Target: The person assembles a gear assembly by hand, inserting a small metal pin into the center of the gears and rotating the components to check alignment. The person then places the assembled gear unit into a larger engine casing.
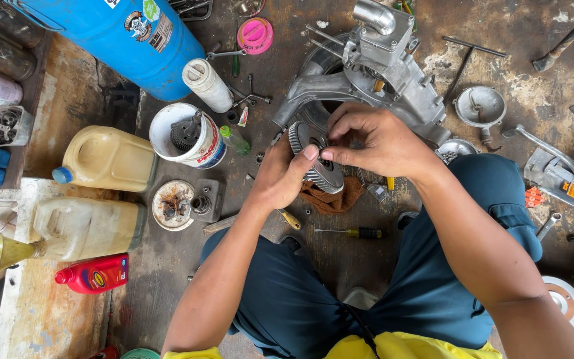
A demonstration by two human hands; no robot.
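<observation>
My left hand [280, 178] holds a round toothed metal gear assembly [320, 163] upright over the floor, thumb on its face. My right hand [377, 141] comes in from the right and pinches at the middle of the gear with fingertips together. Just beyond my hands lies a grey engine casing [373, 63] with a pipe on top. A brown rag [330, 198] sits under the gear. I sit with knees in blue trousers [499, 199] on both sides.
A white bucket with a gear inside [187, 136], a blue drum [127, 36], two yellowish jugs [107, 159], a red oil bottle [94, 274], a screwdriver [353, 233], a pink lid [255, 34] and scattered metal parts [479, 106] lie on the dirty floor.
</observation>
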